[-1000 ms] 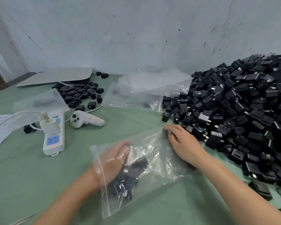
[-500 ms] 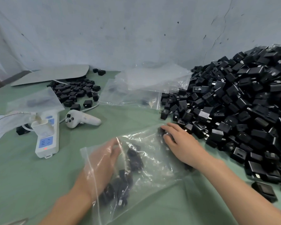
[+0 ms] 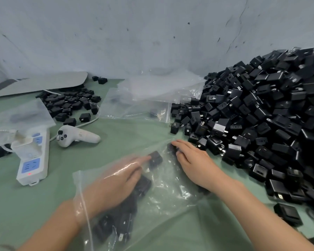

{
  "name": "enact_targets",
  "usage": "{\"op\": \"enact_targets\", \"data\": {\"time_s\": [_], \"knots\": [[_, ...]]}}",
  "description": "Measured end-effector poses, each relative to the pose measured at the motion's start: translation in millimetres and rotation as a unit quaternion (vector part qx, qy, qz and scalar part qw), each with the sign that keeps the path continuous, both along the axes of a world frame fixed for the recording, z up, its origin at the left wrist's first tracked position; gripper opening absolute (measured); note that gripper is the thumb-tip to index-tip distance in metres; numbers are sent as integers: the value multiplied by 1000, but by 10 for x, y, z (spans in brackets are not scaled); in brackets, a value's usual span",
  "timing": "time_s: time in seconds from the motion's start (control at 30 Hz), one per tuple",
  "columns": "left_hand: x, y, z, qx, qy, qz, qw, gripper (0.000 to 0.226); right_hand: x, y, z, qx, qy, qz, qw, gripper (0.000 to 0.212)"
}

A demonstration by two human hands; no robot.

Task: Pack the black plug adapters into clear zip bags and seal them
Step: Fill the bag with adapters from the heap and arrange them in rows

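One zip bag (image 3: 172,198): left hand (image 3: 116,180) inside, right hand (image 3: 194,163) atop (several adapters (image 3: 143,184)).

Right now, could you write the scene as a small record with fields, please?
left hand: inside the clear zip bag, fingers straight, touching an adapter
right hand: on the bag's far end, fingers bent; grip unclear
bag: unsealed, several adapters inside
supply: large adapter pile at right
also: power strip, white controller, spare bags
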State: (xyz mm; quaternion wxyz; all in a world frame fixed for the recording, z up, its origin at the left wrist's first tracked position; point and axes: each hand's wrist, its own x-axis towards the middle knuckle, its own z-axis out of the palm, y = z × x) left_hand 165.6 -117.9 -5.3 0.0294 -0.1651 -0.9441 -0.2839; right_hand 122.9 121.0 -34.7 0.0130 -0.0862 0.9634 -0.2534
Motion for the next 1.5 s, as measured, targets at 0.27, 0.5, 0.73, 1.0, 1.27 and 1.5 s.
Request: {"op": "enact_targets", "data": {"time_s": [0.27,0.5,0.73,1.0,1.27,1.5], "knots": [[-143,60,-84,-22,-24,-138,990,33,-9,3,-14,0,2,1,1000,46],[-296,293,-143,-21,-30,-182,983,43,-1,6,-12,11,11,10,1000,45],[95,-61,-4,-52,132,-95,985,37,17,-18,-5,25,22,8,999,43],[53,-181,-4,-43,31,-116,992,36,37,-28,10,20,13,4,1000,44],[-103,309,-46,-36,-21,-46,998,38,36,-40,-8,26,21,2,999,44],[-226,261,-81,22,-95,-126,987,22,49,-22,17,23,26,14,999,45]]}}
